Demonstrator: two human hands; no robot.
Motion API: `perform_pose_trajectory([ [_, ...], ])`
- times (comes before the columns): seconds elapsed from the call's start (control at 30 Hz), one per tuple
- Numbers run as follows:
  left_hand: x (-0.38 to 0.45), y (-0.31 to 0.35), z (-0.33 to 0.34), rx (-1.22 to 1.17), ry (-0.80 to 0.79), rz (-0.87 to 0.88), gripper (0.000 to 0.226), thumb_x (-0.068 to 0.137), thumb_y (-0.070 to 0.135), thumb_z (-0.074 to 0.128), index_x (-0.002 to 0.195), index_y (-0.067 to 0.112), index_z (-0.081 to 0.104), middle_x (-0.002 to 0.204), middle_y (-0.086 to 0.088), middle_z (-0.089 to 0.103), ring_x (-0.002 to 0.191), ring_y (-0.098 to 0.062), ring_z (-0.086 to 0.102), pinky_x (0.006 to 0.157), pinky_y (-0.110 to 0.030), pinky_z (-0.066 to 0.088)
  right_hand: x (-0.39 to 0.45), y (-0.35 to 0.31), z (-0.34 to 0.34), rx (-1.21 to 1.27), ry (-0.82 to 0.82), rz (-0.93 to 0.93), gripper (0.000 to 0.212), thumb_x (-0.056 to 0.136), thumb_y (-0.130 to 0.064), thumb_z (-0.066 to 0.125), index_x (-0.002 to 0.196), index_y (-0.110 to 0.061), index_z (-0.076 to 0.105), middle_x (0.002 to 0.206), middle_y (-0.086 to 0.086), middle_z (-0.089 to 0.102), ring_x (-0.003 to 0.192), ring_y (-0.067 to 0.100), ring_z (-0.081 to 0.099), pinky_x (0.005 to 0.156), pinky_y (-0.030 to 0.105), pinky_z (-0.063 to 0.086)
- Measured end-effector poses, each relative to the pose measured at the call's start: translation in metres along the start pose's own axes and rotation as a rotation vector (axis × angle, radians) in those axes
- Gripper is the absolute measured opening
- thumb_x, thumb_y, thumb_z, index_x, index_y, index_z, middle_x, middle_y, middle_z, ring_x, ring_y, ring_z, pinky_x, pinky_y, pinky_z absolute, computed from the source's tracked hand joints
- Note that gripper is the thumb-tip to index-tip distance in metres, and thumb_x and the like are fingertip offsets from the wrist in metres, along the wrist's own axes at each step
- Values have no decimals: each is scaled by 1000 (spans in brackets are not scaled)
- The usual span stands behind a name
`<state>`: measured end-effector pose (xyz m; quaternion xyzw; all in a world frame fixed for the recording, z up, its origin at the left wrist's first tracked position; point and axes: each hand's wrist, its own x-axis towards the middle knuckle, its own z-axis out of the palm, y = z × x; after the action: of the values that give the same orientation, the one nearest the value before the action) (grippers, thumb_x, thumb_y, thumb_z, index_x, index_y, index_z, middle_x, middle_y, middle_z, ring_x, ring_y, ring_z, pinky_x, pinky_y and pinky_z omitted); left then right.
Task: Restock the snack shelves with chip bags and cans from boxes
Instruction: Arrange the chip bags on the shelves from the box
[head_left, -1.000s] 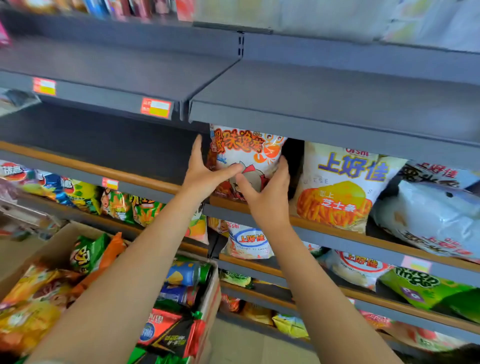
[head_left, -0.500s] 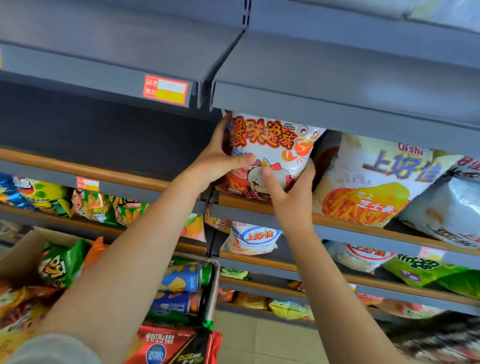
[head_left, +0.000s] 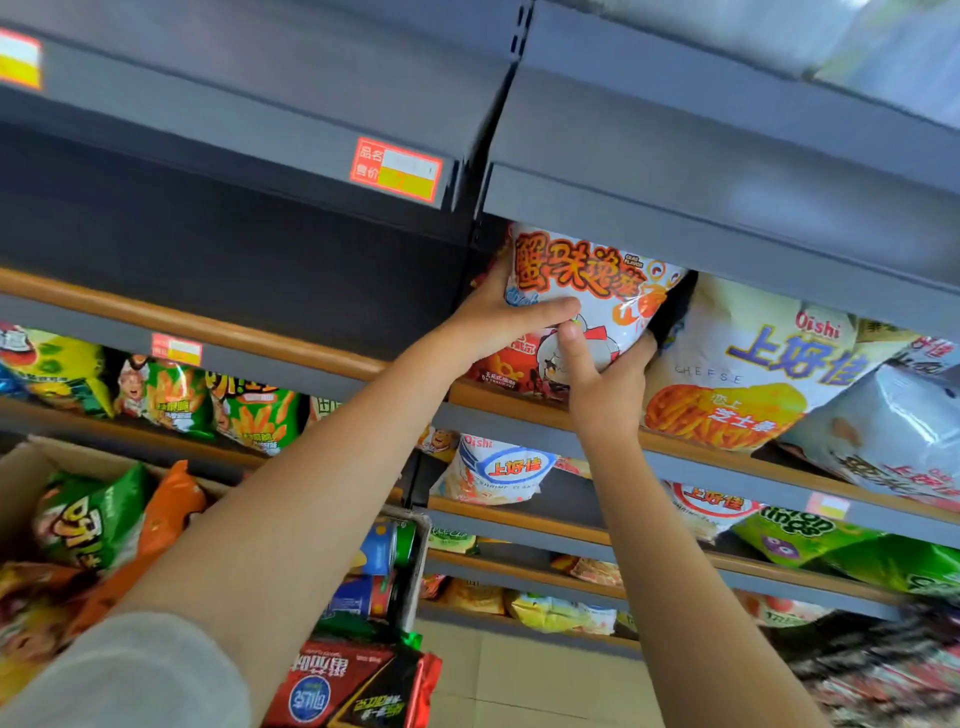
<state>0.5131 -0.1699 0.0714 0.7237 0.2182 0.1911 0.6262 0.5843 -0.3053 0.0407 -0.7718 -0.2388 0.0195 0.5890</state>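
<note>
Both hands are gripping a puffy, glossy chip bag (head_left: 587, 291) standing on the wood-edged metal shelf (head_left: 291, 345). Left hand (head_left: 498, 317) is wrapping its left side, thumb across the front. Right hand (head_left: 605, 379) is cupping its lower right corner.

White chip bag (head_left: 597, 291) with orange-red lettering; neighbouring bag (head_left: 753, 374) white, yellow and blue; grey shelves (head_left: 675, 218).

"Oishi", "上好佳" and "CHEESE" are printed on the white-and-yellow puffed snack bag (head_left: 753, 374). "Oishi" with "上好佳" is also read on the small white bag with a blue oval (head_left: 498, 467) (one shelf lower). "品名" and "售价" are shown on the red-bordered shelf price tag (head_left: 397, 169).
</note>
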Motion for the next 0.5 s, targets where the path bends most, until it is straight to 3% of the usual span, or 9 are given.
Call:
perform_pose_trajectory([
  [0.07, -5, 0, 6, -11, 60, 36, 60, 85, 39, 76, 131, 46, 39, 118, 23, 60, 107, 5, 57, 96, -19, 45, 1, 1, 0, 9, 2, 19, 87, 80, -58, 69, 142, -9, 32, 125, -2, 59, 107, 2, 61, 87, 12, 47],
  [0.13, -13, -1, 15, -32, 102, 61, 55, 89, 37, 72, 130, 48, 36, 111, 30, 57, 95, 20, 55, 81, -4, 43, -2, 0, -3, 17, -6, 20, 86, 80, -57, 70, 142, -10, 32, 128, -3, 59, 116, 10, 58, 89, 16, 47],
  [0.2, -20, -5, 23, -55, 139, 80, 52, 94, 33, 67, 134, 44, 35, 108, 32, 55, 83, 29, 53, 69, 4, 40, -8, 1, -8, -10, -33, 20, 84, 82, -57, 69, 143, -14, 32, 131, -4, 58, 119, 11, 56, 91, 21, 45],
  [0.3, -25, -6, 32, -56, 168, 77, 56, 97, 30, 62, 145, 31, 33, 106, 30, 53, 74, 30, 54, 63, 5, 39, -25, -1, -25, -156, -17, -72, 69, 91, -48, 66, 144, -14, 38, 136, 0, 55, 125, 16, 52, 100, 38, 49],
  [0.37, -25, -7, 35, -58, 191, 69, 60, 96, 35, 63, 148, 32, 33, 109, 29, 55, 79, 26, 57, 65, 2, 42, -39, -2, -46, -328, 141, -333, 50, 95, -27, 62, 138, -6, 48, 134, 11, 55, 124, 24, 52, 98, 43, 48],
  [0.43, -26, -7, 39, -57, 219, 49, 61, 94, 40, 64, 148, 35, 34, 114, 27, 57, 89, 21, 56, 70, -3, 42, -48, 3, -70, -513, 402, -586, 39, 92, -15, 60, 129, -3, 60, 135, 21, 54, 127, 37, 51, 102, 49, 42],
  [0.5, -27, -7, 43, -65, 260, 42, 55, 95, 38, 64, 143, 35, 38, 114, 26, 58, 89, 22, 56, 68, -1, 44, -42, 6, -88, -662, 538, -622, 44, 90, -16, 58, 134, -11, 61, 145, 25, 47, 136, 45, 41, 108, 56, 35],
])
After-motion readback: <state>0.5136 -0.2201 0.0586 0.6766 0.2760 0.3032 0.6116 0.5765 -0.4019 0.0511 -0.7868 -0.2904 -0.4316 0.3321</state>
